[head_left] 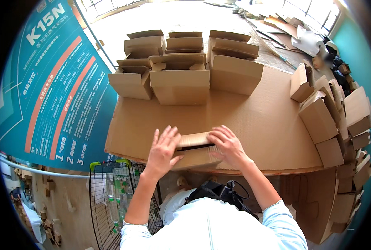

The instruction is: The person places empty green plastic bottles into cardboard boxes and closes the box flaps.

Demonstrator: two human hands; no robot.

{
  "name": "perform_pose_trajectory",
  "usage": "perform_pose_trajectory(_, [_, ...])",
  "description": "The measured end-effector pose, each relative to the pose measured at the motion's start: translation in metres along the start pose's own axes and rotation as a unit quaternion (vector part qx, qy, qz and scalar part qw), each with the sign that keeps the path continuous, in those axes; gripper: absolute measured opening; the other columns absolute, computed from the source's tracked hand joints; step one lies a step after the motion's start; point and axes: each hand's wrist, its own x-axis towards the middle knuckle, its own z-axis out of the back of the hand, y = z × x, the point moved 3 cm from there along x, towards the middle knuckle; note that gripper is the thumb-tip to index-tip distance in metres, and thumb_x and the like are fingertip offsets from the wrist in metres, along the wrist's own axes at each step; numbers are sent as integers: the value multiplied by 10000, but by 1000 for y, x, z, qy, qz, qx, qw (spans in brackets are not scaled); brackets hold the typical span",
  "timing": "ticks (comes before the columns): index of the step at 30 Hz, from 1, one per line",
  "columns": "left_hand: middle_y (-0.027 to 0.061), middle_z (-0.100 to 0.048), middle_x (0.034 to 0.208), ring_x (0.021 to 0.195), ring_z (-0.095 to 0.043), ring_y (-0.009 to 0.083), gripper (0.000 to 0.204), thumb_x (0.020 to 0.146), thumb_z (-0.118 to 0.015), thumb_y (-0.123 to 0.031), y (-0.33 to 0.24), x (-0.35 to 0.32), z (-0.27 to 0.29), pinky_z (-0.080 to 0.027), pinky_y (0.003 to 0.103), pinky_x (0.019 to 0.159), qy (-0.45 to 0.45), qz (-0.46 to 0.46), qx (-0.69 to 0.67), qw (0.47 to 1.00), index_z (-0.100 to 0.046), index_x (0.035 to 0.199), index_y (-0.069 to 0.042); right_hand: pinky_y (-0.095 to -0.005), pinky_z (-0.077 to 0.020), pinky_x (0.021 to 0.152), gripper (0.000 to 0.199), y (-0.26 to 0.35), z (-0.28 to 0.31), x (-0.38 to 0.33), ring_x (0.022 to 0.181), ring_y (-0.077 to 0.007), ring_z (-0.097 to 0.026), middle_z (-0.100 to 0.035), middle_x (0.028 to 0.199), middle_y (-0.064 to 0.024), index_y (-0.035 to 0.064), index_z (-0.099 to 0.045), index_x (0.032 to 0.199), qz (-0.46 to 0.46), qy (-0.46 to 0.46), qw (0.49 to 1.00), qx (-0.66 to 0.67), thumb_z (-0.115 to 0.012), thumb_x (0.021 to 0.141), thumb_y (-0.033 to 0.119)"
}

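A brown cardboard box (196,157) lies at the near edge of the table, right in front of me. A dark gap runs along its top between two flaps. My left hand (163,151) grips its left end, thumb on the near side and fingers over the far flap. At the other end, my right hand (226,146) holds the box with its fingers curled over the top corner. The right hand is slightly blurred. Farther back stand several open cardboard boxes (180,85) in rows, their top flaps raised.
A large cardboard sheet (272,125) covers the table. More cardboard boxes (318,116) crowd its right side. On the left hangs a blue-green banner (48,96); below it, a black wire cart (104,196) contains plastic bottles. Cardboard scraps (281,31) lie at the back right.
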Motion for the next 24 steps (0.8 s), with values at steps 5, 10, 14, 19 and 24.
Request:
perform_pose_trajectory(5, [207, -261, 1540, 1420, -227, 443, 943, 689, -812, -476, -1, -7, -6, -259, 565, 1150, 105, -4, -71, 992, -394, 1470, -153, -561, -181, 1193, 1020, 36, -1, -8, 1471, -385, -141, -224, 1579, -141, 182, -302, 1518, -8, 73, 997, -39, -754, 710, 610])
perform_pose_trajectory(10, [218, -271, 1493, 1341, -277, 490, 1052, 580, -888, -342, 5, -3, -23, -330, 573, 1101, 97, -24, -67, 993, -369, 1486, -223, -582, -260, 1153, 1134, 26, 4, 17, 1429, -417, -218, -220, 1562, -173, 224, -197, 1548, -56, 170, 980, -90, -853, 649, 446])
perform_pose_trajectory(14, [215, -322, 1449, 1307, -315, 472, 1019, 572, -885, -291, 5, -1, -23, -349, 559, 1094, 67, -50, -74, 994, -402, 1467, -234, -548, -384, 1070, 1217, 17, 2, 18, 1341, -395, -352, -340, 1467, -185, 233, -170, 1555, -64, 174, 982, -46, -901, 590, 357])
perform_pose_trajectory(19, [209, -335, 1448, 1342, -299, 456, 959, 609, -870, -241, -13, 40, -29, -352, 539, 1104, 66, -107, -73, 989, -421, 1457, -250, -497, -425, 1009, 1086, -4, 12, -17, 1283, -377, -407, -396, 1389, -208, 292, -236, 1539, -113, 120, 983, -80, -851, 649, 384])
perform_pose_trajectory(24, [196, -274, 1527, 1420, -249, 415, 896, 669, -834, -184, -66, 117, -54, -327, 491, 1145, 62, -190, -110, 974, -417, 1462, -207, -480, -456, 955, 1018, -52, 47, -72, 1252, -379, -438, -419, 1357, -220, 291, -279, 1525, -220, 73, 967, -107, -832, 676, 390])
